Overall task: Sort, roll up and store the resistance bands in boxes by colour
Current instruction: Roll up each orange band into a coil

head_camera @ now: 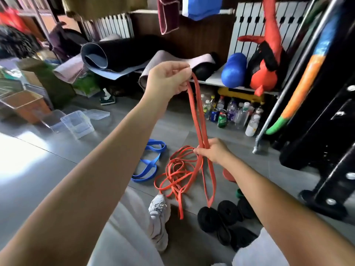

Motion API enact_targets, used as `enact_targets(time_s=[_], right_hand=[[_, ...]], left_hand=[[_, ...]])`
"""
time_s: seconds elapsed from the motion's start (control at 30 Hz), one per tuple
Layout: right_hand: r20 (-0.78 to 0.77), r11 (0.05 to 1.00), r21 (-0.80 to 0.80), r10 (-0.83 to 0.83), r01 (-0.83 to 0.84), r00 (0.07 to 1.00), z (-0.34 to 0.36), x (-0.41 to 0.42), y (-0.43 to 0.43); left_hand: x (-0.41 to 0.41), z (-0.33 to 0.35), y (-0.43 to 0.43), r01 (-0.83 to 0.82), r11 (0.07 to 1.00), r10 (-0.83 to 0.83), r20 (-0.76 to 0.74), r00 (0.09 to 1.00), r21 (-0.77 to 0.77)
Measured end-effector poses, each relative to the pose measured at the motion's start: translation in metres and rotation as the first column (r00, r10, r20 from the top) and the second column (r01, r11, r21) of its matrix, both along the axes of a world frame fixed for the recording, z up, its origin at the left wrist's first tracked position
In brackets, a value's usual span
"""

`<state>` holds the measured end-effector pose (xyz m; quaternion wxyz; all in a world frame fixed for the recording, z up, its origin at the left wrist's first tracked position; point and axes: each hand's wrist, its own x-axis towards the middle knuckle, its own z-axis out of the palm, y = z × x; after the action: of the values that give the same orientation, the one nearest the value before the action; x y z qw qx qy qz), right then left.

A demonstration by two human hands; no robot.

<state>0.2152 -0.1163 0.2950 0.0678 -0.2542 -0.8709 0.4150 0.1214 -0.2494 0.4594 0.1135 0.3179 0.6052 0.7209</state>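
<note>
Okay, from where I sit I see the left hand [169, 79] raised at centre frame, fingers curled, pinching the top end of a red band [194, 104]. The band's strands run straight down to the right hand [213, 151], lower and right of centre, which grips them in a closed fist. Below that fist the strands hang on in long loops that end near the bottom centre of the frame.

A red pile [172, 169] of tangled bands lies on the floor [57, 169] just left of the right hand. I cannot tell whether it joins the held band. Blue bands [149, 162] lie on the floor just left of the red pile, loose and unrolled.

Clear boxes [76, 123] stand open at left of frame, well apart from the bands, with a lid [97, 114] beside them.

Black rolls [215, 214] sit at bottom centre-right, under the right forearm. A pale shoe [159, 214] is just left of them. Bottles and cans [230, 114] stand under the shelf, upper right of centre.
</note>
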Motion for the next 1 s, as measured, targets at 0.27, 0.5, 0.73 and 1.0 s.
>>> enact_targets(time_s=[0.27,0.5,0.73,1.0], right_hand=[[-0.088,0.997,-0.07,0.005,-0.011,0.996,0.045,0.002,-0.004],[-0.359,0.994,0.006,0.108,-0.113,0.927,0.129,-0.002,-0.022],[-0.619,0.963,-0.171,0.057,-0.206,0.784,0.197,-0.001,-0.033],[-0.585,0.985,-0.093,0.066,-0.147,0.808,0.192,-0.003,-0.037]], left_hand=[[-0.007,-0.026,-0.024,-0.127,0.962,0.106,-0.099,0.989,-0.242],[0.006,-0.025,-0.012,-0.16,0.96,0.144,-0.087,0.986,-0.228],[0.013,-0.03,-0.02,-0.124,0.959,0.118,-0.035,0.992,-0.257],[0.064,-0.193,0.01,0.091,0.759,-0.106,0.017,0.994,-0.644]])
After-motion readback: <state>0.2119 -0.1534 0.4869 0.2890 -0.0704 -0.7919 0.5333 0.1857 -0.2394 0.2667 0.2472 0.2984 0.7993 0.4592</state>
